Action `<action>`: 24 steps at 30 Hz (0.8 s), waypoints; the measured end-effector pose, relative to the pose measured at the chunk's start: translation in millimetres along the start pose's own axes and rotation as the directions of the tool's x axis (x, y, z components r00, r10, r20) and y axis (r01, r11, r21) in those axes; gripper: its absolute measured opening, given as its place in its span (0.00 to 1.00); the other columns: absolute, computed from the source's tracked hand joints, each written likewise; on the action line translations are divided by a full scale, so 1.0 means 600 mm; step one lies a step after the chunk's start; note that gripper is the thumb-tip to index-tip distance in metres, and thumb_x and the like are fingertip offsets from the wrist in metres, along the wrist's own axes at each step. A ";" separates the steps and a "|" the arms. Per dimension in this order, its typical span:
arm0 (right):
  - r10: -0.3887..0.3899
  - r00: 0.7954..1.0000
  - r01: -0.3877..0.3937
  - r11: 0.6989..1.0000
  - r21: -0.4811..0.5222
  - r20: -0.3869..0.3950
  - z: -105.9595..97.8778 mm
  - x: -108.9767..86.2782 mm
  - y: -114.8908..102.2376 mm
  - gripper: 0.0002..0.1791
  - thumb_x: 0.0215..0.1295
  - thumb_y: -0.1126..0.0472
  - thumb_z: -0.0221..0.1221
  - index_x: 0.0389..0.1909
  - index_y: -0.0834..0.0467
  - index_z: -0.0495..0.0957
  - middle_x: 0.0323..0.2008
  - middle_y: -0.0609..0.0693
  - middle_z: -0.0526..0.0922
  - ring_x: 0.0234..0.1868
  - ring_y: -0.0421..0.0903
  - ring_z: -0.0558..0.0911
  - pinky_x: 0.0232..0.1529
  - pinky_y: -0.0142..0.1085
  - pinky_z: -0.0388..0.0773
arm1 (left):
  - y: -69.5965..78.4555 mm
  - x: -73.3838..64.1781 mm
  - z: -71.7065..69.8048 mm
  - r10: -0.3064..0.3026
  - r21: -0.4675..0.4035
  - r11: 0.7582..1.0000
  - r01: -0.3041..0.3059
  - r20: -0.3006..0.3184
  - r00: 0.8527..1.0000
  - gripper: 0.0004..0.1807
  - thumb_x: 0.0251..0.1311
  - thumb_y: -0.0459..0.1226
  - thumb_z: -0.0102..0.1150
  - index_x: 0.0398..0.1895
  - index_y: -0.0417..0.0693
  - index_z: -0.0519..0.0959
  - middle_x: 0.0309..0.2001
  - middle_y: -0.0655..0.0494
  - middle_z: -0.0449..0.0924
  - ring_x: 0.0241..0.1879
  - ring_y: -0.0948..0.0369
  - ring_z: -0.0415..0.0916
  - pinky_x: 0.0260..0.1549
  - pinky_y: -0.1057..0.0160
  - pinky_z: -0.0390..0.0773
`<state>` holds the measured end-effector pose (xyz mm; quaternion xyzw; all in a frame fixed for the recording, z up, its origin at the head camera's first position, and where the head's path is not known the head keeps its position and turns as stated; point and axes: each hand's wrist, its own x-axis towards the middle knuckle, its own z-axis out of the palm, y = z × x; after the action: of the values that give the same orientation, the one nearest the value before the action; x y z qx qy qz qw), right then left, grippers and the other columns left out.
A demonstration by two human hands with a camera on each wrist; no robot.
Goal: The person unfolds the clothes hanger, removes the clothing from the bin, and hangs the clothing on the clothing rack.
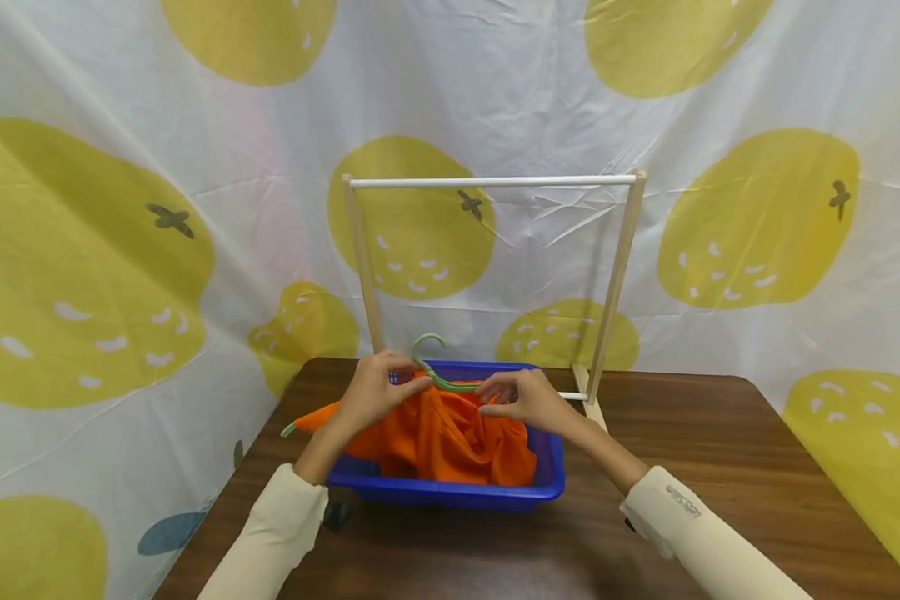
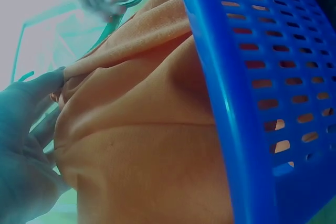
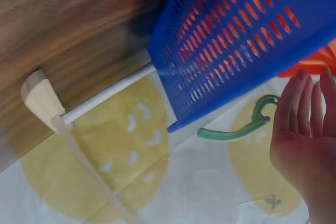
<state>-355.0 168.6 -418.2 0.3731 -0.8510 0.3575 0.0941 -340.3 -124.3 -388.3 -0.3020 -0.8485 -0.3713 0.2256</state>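
Note:
An orange garment (image 1: 450,433) lies bunched over a blue basket (image 1: 450,493), with a green hanger (image 1: 453,385) in its upper part. The hanger's hook points up, and its left tip shows past the cloth. My left hand (image 1: 378,392) pinches the garment near the hook; in the left wrist view its thumb (image 2: 44,85) lies on the cloth and its other fingers are partly hidden behind. My right hand (image 1: 523,400) is beside the hanger's right arm, its fingers loosely bent. In the right wrist view, the hanger's right end (image 3: 231,134) sticks out bare of cloth, beside the hand's extended fingers.
Behind the basket stands a rack with wooden posts (image 1: 617,283) and a white top rod (image 1: 495,181). A low white rod (image 1: 572,396) runs close behind the basket. The brown table (image 1: 690,467) meets a lemon-patterned curtain (image 1: 540,108) at the back.

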 end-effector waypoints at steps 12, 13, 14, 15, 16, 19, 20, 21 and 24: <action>0.008 0.989 0.010 0.992 -0.125 0.145 0.025 -0.027 0.021 0.24 0.53 0.59 0.79 0.48 0.65 0.85 0.42 0.58 0.90 0.37 0.52 0.90 0.37 0.34 0.85 | -0.005 -0.001 -0.007 -0.043 -0.016 0.999 0.043 0.008 0.999 0.06 0.57 0.40 0.78 0.32 0.48 0.91 0.35 0.53 0.86 0.38 0.49 0.83 0.36 0.60 0.80; 0.015 0.990 0.005 0.991 -0.137 0.142 0.027 -0.028 0.021 0.24 0.52 0.59 0.80 0.48 0.65 0.85 0.42 0.58 0.90 0.37 0.52 0.89 0.38 0.35 0.85 | -0.005 -0.002 -0.008 -0.044 -0.020 0.999 0.044 0.005 0.999 0.06 0.57 0.40 0.78 0.32 0.48 0.91 0.34 0.53 0.86 0.38 0.49 0.83 0.36 0.60 0.80; 0.016 0.990 0.005 0.989 -0.147 0.139 0.028 -0.029 0.021 0.24 0.52 0.59 0.80 0.48 0.64 0.85 0.42 0.57 0.90 0.37 0.51 0.89 0.38 0.36 0.85 | -0.006 -0.002 -0.009 -0.047 -0.025 0.999 0.047 0.002 0.999 0.06 0.57 0.40 0.78 0.32 0.47 0.91 0.34 0.54 0.86 0.38 0.49 0.83 0.36 0.59 0.80; 0.012 0.991 0.009 0.987 -0.159 0.133 0.029 -0.029 0.021 0.24 0.51 0.60 0.80 0.48 0.64 0.85 0.41 0.57 0.90 0.36 0.51 0.89 0.38 0.36 0.85 | -0.005 -0.003 -0.011 -0.051 -0.026 0.998 0.051 0.001 0.999 0.07 0.57 0.40 0.78 0.33 0.47 0.91 0.34 0.54 0.86 0.38 0.50 0.83 0.37 0.59 0.81; 0.015 0.991 0.007 0.986 -0.168 0.129 0.030 -0.030 0.021 0.24 0.51 0.61 0.80 0.48 0.63 0.85 0.40 0.57 0.90 0.35 0.50 0.89 0.37 0.35 0.84 | -0.006 -0.003 -0.012 -0.055 -0.029 0.998 0.055 0.000 0.998 0.07 0.57 0.40 0.78 0.33 0.47 0.91 0.34 0.54 0.86 0.39 0.51 0.83 0.37 0.59 0.81; 0.023 0.991 0.000 0.983 -0.182 0.128 0.033 -0.032 0.026 0.21 0.52 0.65 0.79 0.48 0.62 0.85 0.38 0.56 0.90 0.35 0.50 0.89 0.36 0.34 0.84 | -0.006 -0.004 -0.017 -0.072 -0.036 0.997 0.071 -0.001 0.997 0.08 0.58 0.40 0.78 0.35 0.45 0.91 0.35 0.53 0.87 0.40 0.53 0.84 0.39 0.56 0.83; 0.025 0.992 -0.002 0.984 -0.181 0.127 0.033 -0.032 0.028 0.20 0.52 0.67 0.78 0.47 0.62 0.85 0.37 0.56 0.90 0.35 0.50 0.90 0.35 0.34 0.85 | -0.007 -0.004 -0.018 -0.077 -0.038 0.996 0.077 0.000 0.997 0.08 0.58 0.40 0.78 0.35 0.45 0.91 0.35 0.53 0.87 0.40 0.55 0.84 0.40 0.54 0.84; 0.028 0.992 -0.006 0.984 -0.177 0.125 0.034 -0.032 0.029 0.20 0.53 0.69 0.78 0.47 0.62 0.86 0.37 0.56 0.90 0.36 0.50 0.90 0.35 0.34 0.85 | -0.007 -0.005 -0.020 -0.082 -0.037 0.996 0.082 0.001 0.997 0.09 0.59 0.40 0.77 0.36 0.45 0.91 0.36 0.53 0.87 0.40 0.55 0.84 0.41 0.52 0.84; 0.032 0.993 -0.012 0.986 -0.164 0.117 0.031 -0.032 0.030 0.17 0.55 0.71 0.75 0.47 0.61 0.87 0.36 0.54 0.91 0.38 0.50 0.90 0.35 0.34 0.84 | -0.011 -0.006 -0.023 -0.097 -0.039 0.995 0.097 -0.004 0.995 0.09 0.59 0.41 0.77 0.36 0.45 0.91 0.36 0.53 0.87 0.40 0.56 0.84 0.42 0.49 0.85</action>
<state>-352.4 175.1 -449.9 0.3753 -0.8855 0.2650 0.0694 -339.9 -140.0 -385.2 -0.2637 -0.8542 -0.3989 0.2040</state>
